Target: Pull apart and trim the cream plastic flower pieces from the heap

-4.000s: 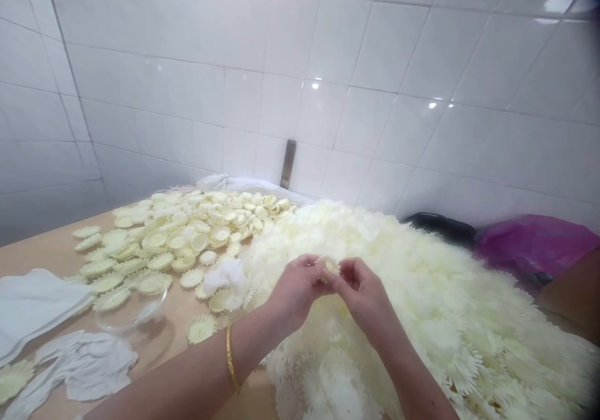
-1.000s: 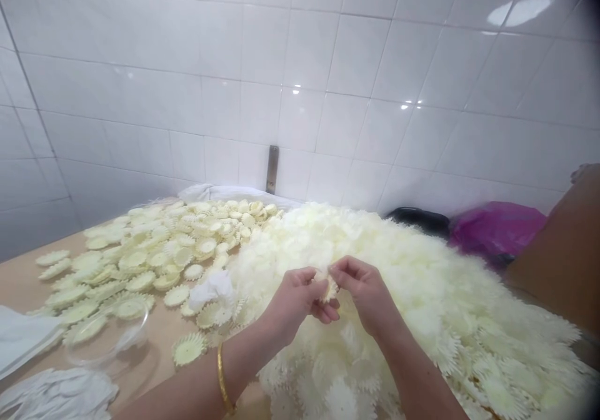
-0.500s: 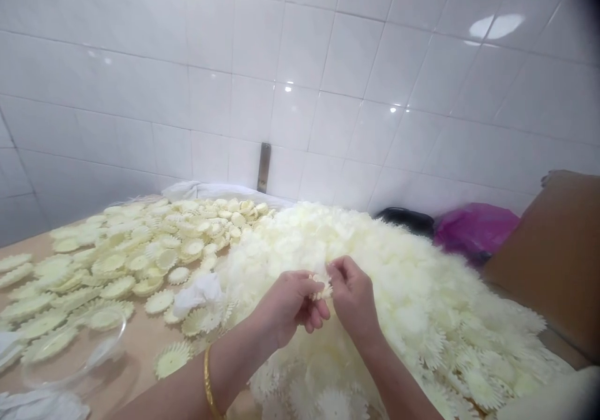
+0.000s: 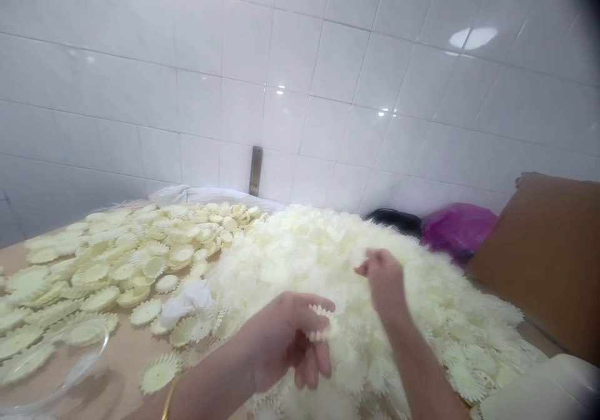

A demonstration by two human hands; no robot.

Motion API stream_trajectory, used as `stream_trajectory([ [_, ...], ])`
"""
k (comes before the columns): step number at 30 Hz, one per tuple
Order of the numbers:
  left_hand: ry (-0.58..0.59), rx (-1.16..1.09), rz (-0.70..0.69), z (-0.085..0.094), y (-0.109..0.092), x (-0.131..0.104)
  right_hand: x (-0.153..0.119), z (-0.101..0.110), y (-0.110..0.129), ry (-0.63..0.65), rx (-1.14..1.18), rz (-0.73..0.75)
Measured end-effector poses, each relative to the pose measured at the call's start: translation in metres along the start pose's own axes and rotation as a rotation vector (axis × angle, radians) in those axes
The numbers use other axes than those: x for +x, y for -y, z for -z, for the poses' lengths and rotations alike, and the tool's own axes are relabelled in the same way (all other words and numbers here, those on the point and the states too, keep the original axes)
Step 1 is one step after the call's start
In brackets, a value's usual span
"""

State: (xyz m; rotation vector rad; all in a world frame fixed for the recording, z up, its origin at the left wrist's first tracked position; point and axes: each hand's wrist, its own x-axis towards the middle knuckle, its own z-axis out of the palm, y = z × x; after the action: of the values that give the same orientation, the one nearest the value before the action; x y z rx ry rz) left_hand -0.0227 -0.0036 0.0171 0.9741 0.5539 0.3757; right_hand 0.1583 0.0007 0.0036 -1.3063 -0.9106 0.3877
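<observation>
The left hand (image 4: 295, 335) grips a small scalloped piece (image 4: 320, 324); the right, fingers curled, hovers over the pale heap (image 4: 290, 251).

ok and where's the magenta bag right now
In the head view, the magenta bag lies on the right side, between the black item and the brown box.

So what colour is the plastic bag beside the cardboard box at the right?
The bag is bright magenta-purple, best seen in the head view.
</observation>
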Motion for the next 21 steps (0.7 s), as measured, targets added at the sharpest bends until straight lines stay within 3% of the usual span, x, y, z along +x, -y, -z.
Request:
stream_trajectory([
  [2,-0.034,0.026,-0.074,0.001,0.0,-0.004,0.009,0.01,0.002,0.021,0.054,-0.045],
  [5,-0.14,0.041,-0.159,0.005,0.002,-0.001,0.006,0.014,0.011,0.226,0.114,-0.123],
  [8,-0.147,0.045,-0.178,0.008,0.004,0.007,-0.005,0.011,0.023,0.442,0.194,-0.209],
  [14,-0.186,0.039,-0.249,0.011,0.008,0.011,-0.019,0.005,0.031,0.683,0.188,-0.241],
  [18,-0.246,0.058,-0.299,0.014,0.012,0.015,-0.022,0.002,0.029,0.798,0.151,-0.254],
  [21,-0.299,0.079,-0.322,0.017,0.013,0.017,-0.017,0.006,0.026,0.763,0.161,-0.255],
])
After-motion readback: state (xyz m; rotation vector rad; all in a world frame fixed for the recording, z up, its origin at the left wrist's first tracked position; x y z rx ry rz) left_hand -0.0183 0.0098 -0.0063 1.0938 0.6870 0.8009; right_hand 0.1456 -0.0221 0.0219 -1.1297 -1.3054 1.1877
